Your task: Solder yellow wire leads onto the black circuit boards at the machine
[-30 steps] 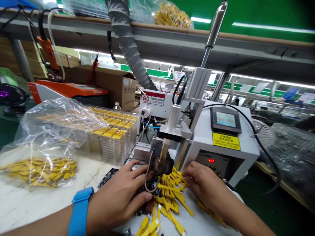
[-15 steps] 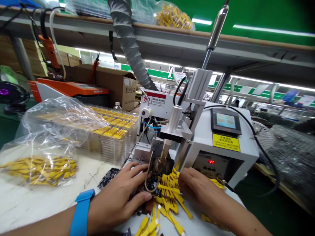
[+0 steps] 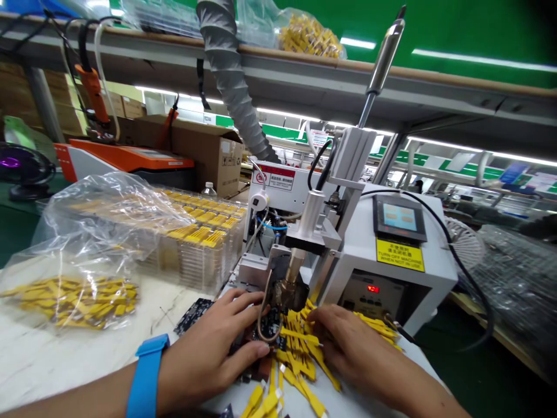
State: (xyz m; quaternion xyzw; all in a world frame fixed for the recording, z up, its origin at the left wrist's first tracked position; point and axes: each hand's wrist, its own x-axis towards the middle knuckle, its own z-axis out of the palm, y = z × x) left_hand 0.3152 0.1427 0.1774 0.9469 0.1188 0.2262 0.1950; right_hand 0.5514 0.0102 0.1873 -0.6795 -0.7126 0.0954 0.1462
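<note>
My left hand (image 3: pixel 217 348), with a blue wristband (image 3: pixel 145 371) on its wrist, grips a small dark circuit board (image 3: pixel 263 331) under the brass press head (image 3: pixel 291 284) of a white bench machine (image 3: pixel 391 244). Thumb and fingers curl round the board's edges. My right hand (image 3: pixel 348 342) lies on a loose pile of yellow flat cable strips (image 3: pixel 300 348) just right of the press head, fingers bent down into the pile. Whether they pinch a strip is hidden.
A clear bag of yellow strips (image 3: pixel 73 296) lies at the left. Stacked clear trays of strips (image 3: pixel 204 238) stand behind it. Another dark board (image 3: pixel 194 313) lies by my left hand. A grey exhaust hose (image 3: pixel 235 81), cardboard box (image 3: pixel 204 151) and orange machine (image 3: pixel 126 157) stand behind.
My right hand has slid left along the table, onto the pile of yellow strips and closer to the press head. My left hand has stayed on the board.
</note>
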